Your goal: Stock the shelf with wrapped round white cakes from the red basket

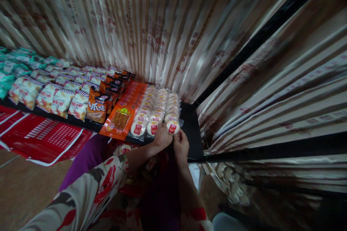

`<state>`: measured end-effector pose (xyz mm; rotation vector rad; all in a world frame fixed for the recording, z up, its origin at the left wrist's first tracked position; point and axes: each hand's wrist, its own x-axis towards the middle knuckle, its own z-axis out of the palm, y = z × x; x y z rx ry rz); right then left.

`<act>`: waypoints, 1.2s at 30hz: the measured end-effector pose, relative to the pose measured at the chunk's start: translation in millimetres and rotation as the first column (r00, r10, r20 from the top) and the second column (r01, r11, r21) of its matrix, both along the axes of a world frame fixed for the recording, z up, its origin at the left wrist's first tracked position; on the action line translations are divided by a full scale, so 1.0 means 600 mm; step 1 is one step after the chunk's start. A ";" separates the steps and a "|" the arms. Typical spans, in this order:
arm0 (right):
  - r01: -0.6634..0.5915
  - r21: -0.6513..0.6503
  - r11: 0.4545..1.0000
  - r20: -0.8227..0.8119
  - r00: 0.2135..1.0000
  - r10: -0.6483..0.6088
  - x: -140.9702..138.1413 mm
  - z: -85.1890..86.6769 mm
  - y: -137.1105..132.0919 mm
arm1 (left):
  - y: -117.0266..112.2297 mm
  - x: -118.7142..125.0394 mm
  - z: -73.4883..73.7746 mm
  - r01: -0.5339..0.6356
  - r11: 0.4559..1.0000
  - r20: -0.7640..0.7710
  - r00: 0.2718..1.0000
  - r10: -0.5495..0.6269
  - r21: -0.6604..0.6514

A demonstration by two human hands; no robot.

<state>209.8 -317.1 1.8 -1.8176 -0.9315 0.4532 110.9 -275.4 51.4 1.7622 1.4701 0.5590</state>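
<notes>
A black shelf carries rows of packaged snacks. At its front right lie three clear packs of round white cakes with red labels. My left hand and my right hand meet at the near end of the rightmost cake pack, fingers pinching its front edge together. Both sleeves are white with red flowers. Left of the cakes lies a flat orange packet, then dark orange snack bags.
White and red snack bags and green packs fill the shelf to the left. Striped glossy curtain hangs behind and to the right. Red printed sheeting hangs below the shelf over a brown floor.
</notes>
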 end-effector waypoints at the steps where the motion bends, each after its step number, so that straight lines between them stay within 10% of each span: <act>1: -0.001 0.000 1.000 0.005 1.000 0.001 0.000 0.001 0.001 | 0.000 0.001 0.000 0.003 1.000 -0.006 1.000 -0.003 0.005; 36: -0.041 -0.038 0.998 0.170 0.984 0.047 0.001 -0.003 0.012 | -0.021 0.002 -0.020 0.064 0.992 0.162 0.984 -0.081 0.107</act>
